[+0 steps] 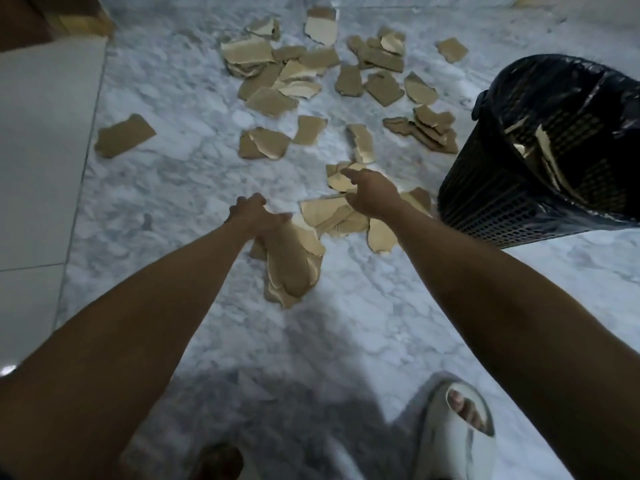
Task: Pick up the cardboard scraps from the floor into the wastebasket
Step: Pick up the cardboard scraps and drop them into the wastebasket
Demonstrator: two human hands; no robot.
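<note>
Beside the black wastebasket (540, 161), already holding a few pieces, torn cardboard scraps (311, 74) are strewn across the marble floor (166, 174). A bunch of scraps (291, 261) is gripped by the left hand (254, 214); the right hand (369, 192) is stretched, fingers seemingly loose, over the nearest scraps. Light, stiff pieces are best pinched by an edge.

We see matt brown cardboard scraps (266, 102) with torn edges, polished marble floor (346, 323), and a black plastic mesh wastebasket (491, 202).

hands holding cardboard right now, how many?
1. Left hand grips a bunch of scraps. Right hand reaches over the floor scraps, holding nothing visible; its fingertips are partly hidden.
</note>
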